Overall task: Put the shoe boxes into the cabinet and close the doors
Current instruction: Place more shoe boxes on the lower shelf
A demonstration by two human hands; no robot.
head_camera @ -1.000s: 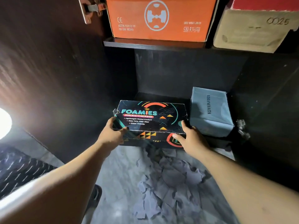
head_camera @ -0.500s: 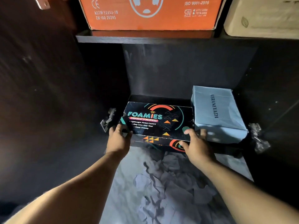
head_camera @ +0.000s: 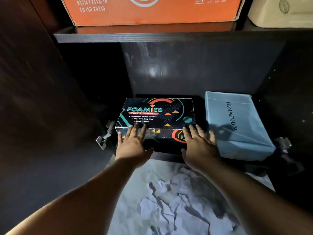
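Dark cabinet (head_camera: 203, 68), doors open: left hand (head_camera: 133, 145) and right hand (head_camera: 199, 148), fingers spread, are pressing Foamies box (head_camera: 157, 114); Veranevada box (head_camera: 237, 126) at 3 o'clock. Doors remaining.

Orange box (head_camera: 152, 11) and beige box (head_camera: 281, 12) cut off above; cabinet back wall (head_camera: 186, 68) blurred, dim.

Black patterned shoe box (head_camera: 157, 114) lies flat on the cabinet's bottom shelf (head_camera: 169, 156).

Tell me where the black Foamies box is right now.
Head view: the Foamies box lies on the cabinet's bottom shelf, left of the blue box, both hands' fingertips on its front.
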